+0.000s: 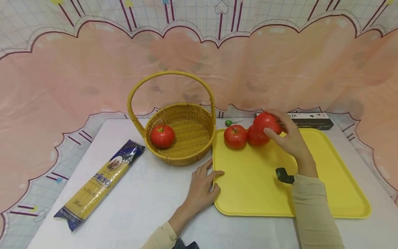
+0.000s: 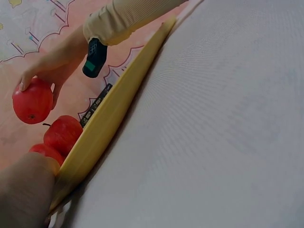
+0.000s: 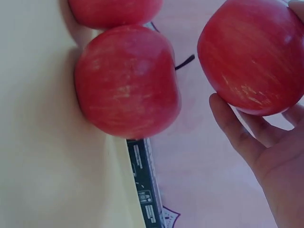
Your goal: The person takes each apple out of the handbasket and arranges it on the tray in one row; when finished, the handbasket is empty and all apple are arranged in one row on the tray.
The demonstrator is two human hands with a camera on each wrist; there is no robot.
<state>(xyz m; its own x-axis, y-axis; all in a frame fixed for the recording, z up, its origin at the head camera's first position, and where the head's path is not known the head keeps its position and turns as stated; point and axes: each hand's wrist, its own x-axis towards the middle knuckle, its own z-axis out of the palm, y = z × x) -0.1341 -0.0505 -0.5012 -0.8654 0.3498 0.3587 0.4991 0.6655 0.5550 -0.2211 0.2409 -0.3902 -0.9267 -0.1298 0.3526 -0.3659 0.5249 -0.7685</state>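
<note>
Shiny apples, smooth tray, woven basket

The apples look slick and waxy, catching small highlights; the tray seems to be moulded plastic with a soft sheen; the basket is ridged, wicker-like weave. The pasta bag is glossy, crinkled plastic film, the box printed card, the sleeves matt cloth, the table flat and matt, the backdrop softly creased sheeting.

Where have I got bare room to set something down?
Free: the yellow tray between left hand and right sleeve, and the white table between pasta packet and left hand. Crowded: the tray's far left, where two apples sit and the right hand holds another apple above.
</note>
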